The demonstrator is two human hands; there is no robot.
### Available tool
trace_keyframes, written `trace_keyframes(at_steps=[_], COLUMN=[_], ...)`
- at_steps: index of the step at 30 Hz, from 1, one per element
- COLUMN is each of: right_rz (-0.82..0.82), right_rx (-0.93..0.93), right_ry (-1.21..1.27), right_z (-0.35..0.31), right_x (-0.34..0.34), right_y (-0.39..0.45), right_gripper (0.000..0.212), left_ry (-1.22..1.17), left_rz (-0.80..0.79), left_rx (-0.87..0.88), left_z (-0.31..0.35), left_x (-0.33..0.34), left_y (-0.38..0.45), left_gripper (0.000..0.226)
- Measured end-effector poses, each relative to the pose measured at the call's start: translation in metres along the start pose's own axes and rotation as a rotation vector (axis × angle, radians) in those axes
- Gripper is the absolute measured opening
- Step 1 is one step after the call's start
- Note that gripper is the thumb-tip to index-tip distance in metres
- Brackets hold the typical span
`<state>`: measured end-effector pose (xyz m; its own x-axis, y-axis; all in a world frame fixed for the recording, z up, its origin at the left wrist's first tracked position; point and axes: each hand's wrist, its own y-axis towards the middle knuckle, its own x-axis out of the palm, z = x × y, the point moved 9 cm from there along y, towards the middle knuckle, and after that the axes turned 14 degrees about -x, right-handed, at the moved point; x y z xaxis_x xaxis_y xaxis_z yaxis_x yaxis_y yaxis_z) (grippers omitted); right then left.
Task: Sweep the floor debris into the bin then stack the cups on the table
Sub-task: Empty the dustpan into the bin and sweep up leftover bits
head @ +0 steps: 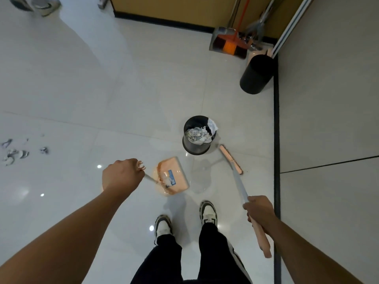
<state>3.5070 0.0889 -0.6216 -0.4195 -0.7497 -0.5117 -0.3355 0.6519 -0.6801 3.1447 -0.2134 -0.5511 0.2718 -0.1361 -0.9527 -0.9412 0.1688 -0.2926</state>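
My left hand [121, 175] grips the top of the handle of a peach dustpan [174, 175], which sits on the floor with a bit of white paper in it. My right hand [259, 214] grips the peach-and-silver handle of a broom [239, 181]; its brush head [230, 158] rests on the floor right of the dustpan. A small black bin [187, 144] holding crumpled paper stands just beyond both. Scattered paper debris [15, 152] lies on the white tiles at the far left. No cups or table are in view.
A second black bin [256, 74] stands by the right wall with an orange broom and grey dustpan [229, 43] leaning in the corner. Another person's shoes [39, 4] are at top left. My own feet [184, 220] stand just behind the dustpan.
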Motion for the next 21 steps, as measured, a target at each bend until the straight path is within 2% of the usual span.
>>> trace_keyframes(at_steps=[3,7,10,13,18,21], right_rz=[-0.065,-0.305,-0.442,-0.474,-0.465,-0.463], right_rx=[-0.011,0.026,0.003,-0.010,-0.076,-0.104], right_ry=[-0.026,-0.060,-0.013,0.072,0.024,0.013], right_z=[-0.003,-0.003,-0.015,-0.032,-0.062,-0.073], right_x=[0.006,0.045,0.064,0.073,0.091,0.092], right_y=[0.018,0.004,-0.013,-0.026,-0.039,-0.048], right_gripper=[0.016,0.009,0.017,0.029,0.045,0.040], left_ry=[-0.011,-0.007,-0.001,-0.006,-0.028,-0.035], left_rz=[0.040,0.060,0.059,0.045,0.042,0.024], left_rx=[-0.024,-0.021,-0.020,-0.018,-0.025,-0.019], left_z=[-0.001,0.007,0.015,0.014,-0.001,-0.012], left_x=[0.001,0.001,-0.001,-0.001,-0.004,-0.005], left_y=[0.003,0.007,0.006,0.004,-0.005,-0.017], left_gripper=[0.026,0.028,0.028,0.025,0.025,0.027])
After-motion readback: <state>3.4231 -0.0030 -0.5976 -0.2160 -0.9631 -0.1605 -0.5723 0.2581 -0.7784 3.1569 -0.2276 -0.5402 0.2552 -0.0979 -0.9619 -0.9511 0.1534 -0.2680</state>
